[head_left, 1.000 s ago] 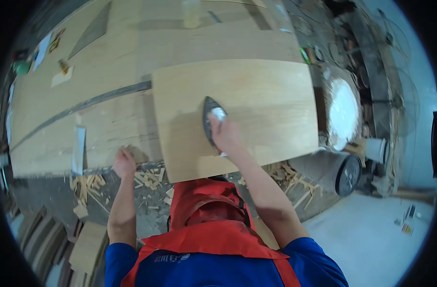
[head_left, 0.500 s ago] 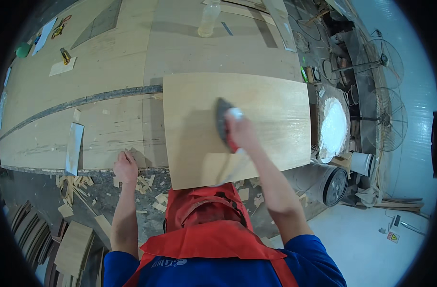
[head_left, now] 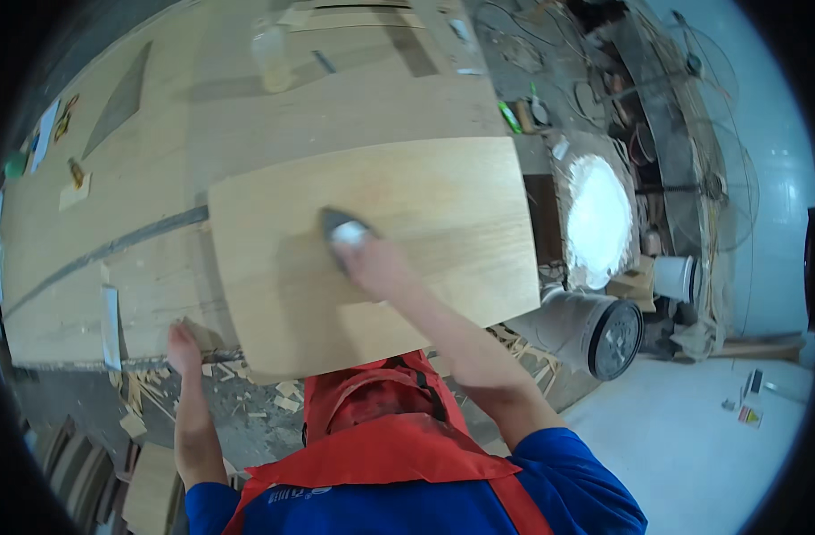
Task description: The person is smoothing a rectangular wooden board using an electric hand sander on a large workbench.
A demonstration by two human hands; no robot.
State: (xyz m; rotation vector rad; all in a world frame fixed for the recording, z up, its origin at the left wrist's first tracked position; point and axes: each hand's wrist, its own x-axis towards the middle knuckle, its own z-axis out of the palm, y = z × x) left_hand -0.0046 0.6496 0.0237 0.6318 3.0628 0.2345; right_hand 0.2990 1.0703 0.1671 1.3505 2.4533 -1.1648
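Note:
A clothes iron [head_left: 338,235] with a dark pointed soleplate lies against a pale wooden panel [head_left: 443,192]. My right hand [head_left: 372,265] is closed round its handle, tip toward the far left; motion blurs both. The panel is smooth and light, with a faint sheen on its right part, and overhangs the bench's near edge. To the left, my left hand [head_left: 184,348] leans on that edge with fingers extended and holds nothing visible. A narrow pale strip [head_left: 111,325] lies across the edge left of it.
The wide workbench [head_left: 149,192] carries a clear bottle [head_left: 272,58] and a grey triangular sheet [head_left: 120,102]. At right are a heap of white material [head_left: 596,223], a white bucket [head_left: 595,330] with a dark rim, and wall fans [head_left: 712,185]. Wood scraps [head_left: 287,392] litter the floor.
The whole view has turned, so the bench and panel sit farther left. My right hand still holds the iron on the panel, its tip now angled more leftward. The left hand stays at the edge.

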